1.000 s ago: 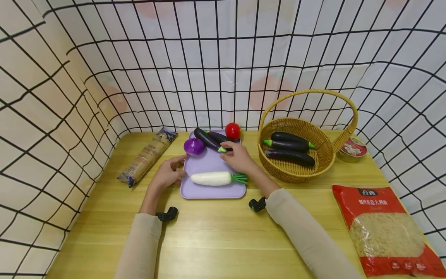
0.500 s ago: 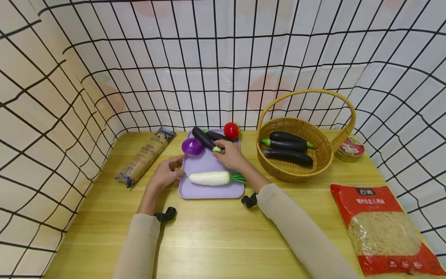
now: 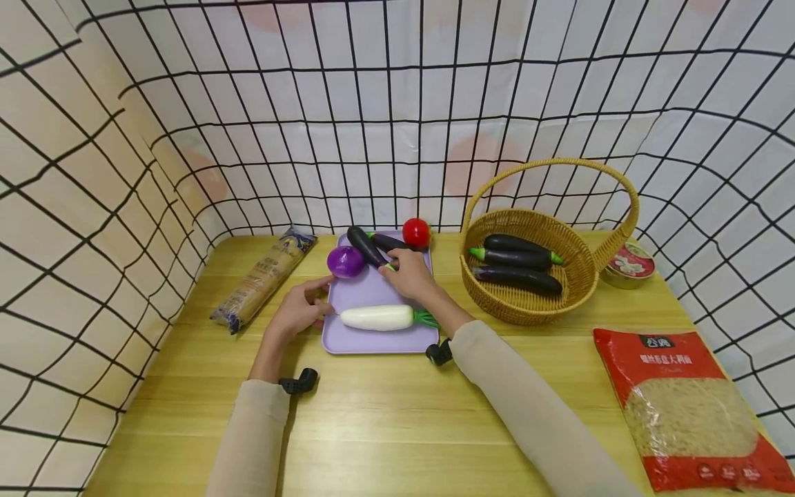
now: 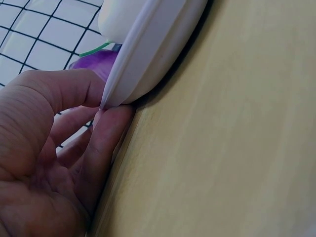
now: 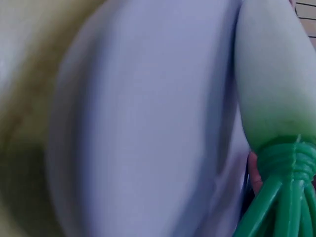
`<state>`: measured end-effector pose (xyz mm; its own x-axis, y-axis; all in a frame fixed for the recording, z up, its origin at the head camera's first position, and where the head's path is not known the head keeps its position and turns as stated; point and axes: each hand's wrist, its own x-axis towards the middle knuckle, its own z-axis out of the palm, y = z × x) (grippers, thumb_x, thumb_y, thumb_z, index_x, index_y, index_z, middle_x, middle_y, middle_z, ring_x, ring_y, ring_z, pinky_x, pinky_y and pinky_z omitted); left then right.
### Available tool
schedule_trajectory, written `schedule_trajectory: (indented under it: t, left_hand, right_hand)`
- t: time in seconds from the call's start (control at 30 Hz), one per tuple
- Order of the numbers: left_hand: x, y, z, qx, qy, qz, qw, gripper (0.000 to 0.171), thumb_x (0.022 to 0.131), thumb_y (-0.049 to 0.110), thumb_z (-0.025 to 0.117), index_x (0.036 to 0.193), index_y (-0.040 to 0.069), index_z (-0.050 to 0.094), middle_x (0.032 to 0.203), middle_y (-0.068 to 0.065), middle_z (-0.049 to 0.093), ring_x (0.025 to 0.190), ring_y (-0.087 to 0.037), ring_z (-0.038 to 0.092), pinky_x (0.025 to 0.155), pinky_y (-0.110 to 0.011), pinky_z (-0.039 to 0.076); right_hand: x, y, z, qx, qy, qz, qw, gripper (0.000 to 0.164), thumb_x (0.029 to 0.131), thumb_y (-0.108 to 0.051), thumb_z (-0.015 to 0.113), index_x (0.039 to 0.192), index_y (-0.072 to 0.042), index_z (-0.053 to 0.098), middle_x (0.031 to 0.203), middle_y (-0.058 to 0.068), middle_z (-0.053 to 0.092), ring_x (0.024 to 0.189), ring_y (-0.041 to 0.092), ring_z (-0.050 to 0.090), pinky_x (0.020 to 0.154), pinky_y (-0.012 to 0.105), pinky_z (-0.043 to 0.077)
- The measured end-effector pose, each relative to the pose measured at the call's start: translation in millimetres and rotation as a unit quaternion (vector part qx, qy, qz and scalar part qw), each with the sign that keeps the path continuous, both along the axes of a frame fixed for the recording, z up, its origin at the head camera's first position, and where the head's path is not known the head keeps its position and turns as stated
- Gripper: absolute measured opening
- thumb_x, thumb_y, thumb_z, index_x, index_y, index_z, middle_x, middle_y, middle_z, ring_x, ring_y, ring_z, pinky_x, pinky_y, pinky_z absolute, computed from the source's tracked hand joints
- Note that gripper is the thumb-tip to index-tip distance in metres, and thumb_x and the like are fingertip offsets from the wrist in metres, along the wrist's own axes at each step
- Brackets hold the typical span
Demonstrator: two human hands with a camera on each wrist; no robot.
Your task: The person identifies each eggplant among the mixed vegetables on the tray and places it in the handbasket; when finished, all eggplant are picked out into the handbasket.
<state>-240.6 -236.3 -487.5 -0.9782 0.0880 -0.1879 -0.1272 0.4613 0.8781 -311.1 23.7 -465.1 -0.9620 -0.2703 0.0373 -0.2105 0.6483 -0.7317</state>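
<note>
My left hand (image 3: 298, 309) pinches the left rim of a lilac tray (image 3: 373, 344). The left wrist view shows the thumb over the rim and a finger beneath it. On the tray, my right hand (image 3: 411, 276) grips the green stem end of a dark eggplant (image 3: 364, 244), which lies slanting. Behind it rests a second eggplant (image 3: 388, 242), partly covered by the right hand. A purple onion (image 3: 346, 262) sits at the left edge and a red tomato (image 3: 416, 233) at the back right corner. Along the front lies a white radish (image 3: 377, 318), whose green top (image 5: 286, 197) fills the right wrist view's lower right.
Right of the tray stands a wicker basket (image 3: 528, 316) with a tall handle, holding several eggplants (image 3: 518, 279). A round can (image 3: 629, 266) is behind it. A red pasta bag (image 3: 689, 414) lies front right, a noodle packet (image 3: 261, 279) left. Gridded cloth (image 3: 373, 138) walls surround the table.
My right hand has shifted slightly left and taken hold of the front eggplant's stem end. That eggplant now lies at a steeper slant. The left hand stays at the tray rim.
</note>
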Motion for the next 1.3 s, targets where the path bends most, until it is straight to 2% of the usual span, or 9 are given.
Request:
schedule_trajectory:
  t: [0.17, 0.33, 0.63, 0.8, 1.0, 1.3]
  left_hand:
    - [-0.4, 0.1, -0.5, 0.001, 0.002, -0.002, 1.0000, 0.071, 0.089, 0.004, 0.069, 0.155, 0.022, 0.049, 0.137, -0.017, 0.053, 0.083, -0.017, 0.055, 0.069, -0.033, 0.064]
    - [0.3, 0.4, 0.7, 0.000, -0.001, 0.000, 1.0000, 0.072, 0.089, 0.005, 0.069, 0.155, 0.022, 0.048, 0.137, -0.017, 0.052, 0.083, -0.016, 0.054, 0.069, -0.033, 0.064]
    - [0.0, 1.1, 2.5, -0.012, 0.002, 0.001, 0.9999, 0.072, 0.089, 0.006, 0.068, 0.156, 0.024, 0.048, 0.136, -0.015, 0.053, 0.084, -0.018, 0.055, 0.068, -0.034, 0.064]
    - [0.4, 0.9, 0.6, -0.009, 0.003, 0.000, 1.0000, 0.072, 0.089, 0.004, 0.069, 0.156, 0.022, 0.048, 0.137, -0.017, 0.053, 0.083, -0.017, 0.054, 0.068, -0.033, 0.064]
    - [1.5, 1.6, -0.7, -0.001, 0.005, 0.002, 1.0000, 0.071, 0.090, 0.004, 0.068, 0.156, 0.022, 0.048, 0.136, -0.017, 0.052, 0.082, -0.016, 0.053, 0.069, -0.033, 0.064]
    - [0.5, 0.2, -0.6, -0.001, 0.007, -0.006, 1.0000, 0.072, 0.090, 0.004, 0.068, 0.157, 0.020, 0.046, 0.138, -0.018, 0.052, 0.082, -0.015, 0.053, 0.068, -0.033, 0.064]
  right_hand:
    - [-1.2, -1.7, 1.1, 0.003, 0.008, -0.009, 1.000, 0.043, 0.096, -0.021, 0.073, 0.134, -0.001, 0.067, 0.117, 0.012, 0.076, 0.103, 0.023, 0.070, 0.091, 0.038, 0.059]
    - [1.0, 0.6, 2.9, 0.001, 0.028, -0.014, 1.000, 0.033, 0.096, -0.017, 0.071, 0.125, -0.002, 0.073, 0.113, 0.012, 0.076, 0.096, 0.024, 0.064, 0.083, 0.035, 0.056]
    - [9.4, 25.5, 12.0, -0.046, 0.036, -0.016, 0.998, 0.031, 0.095, -0.014, 0.071, 0.124, -0.003, 0.074, 0.114, 0.012, 0.076, 0.100, 0.024, 0.068, 0.087, 0.038, 0.059]
    - [19.1, 41.0, 20.9, -0.051, 0.038, -0.023, 0.998, 0.032, 0.096, -0.015, 0.070, 0.126, -0.005, 0.073, 0.118, 0.009, 0.075, 0.099, 0.022, 0.068, 0.083, 0.035, 0.059]
    - [34.0, 65.9, 38.8, -0.055, 0.063, -0.015, 0.996, 0.033, 0.097, -0.017, 0.068, 0.129, -0.006, 0.072, 0.121, 0.010, 0.075, 0.101, 0.024, 0.071, 0.082, 0.038, 0.062]
    - [64.0, 116.1, 53.5, -0.028, 0.093, -0.019, 0.995, 0.030, 0.101, -0.020, 0.066, 0.129, -0.011, 0.072, 0.113, 0.011, 0.075, 0.090, 0.024, 0.069, 0.077, 0.035, 0.056]
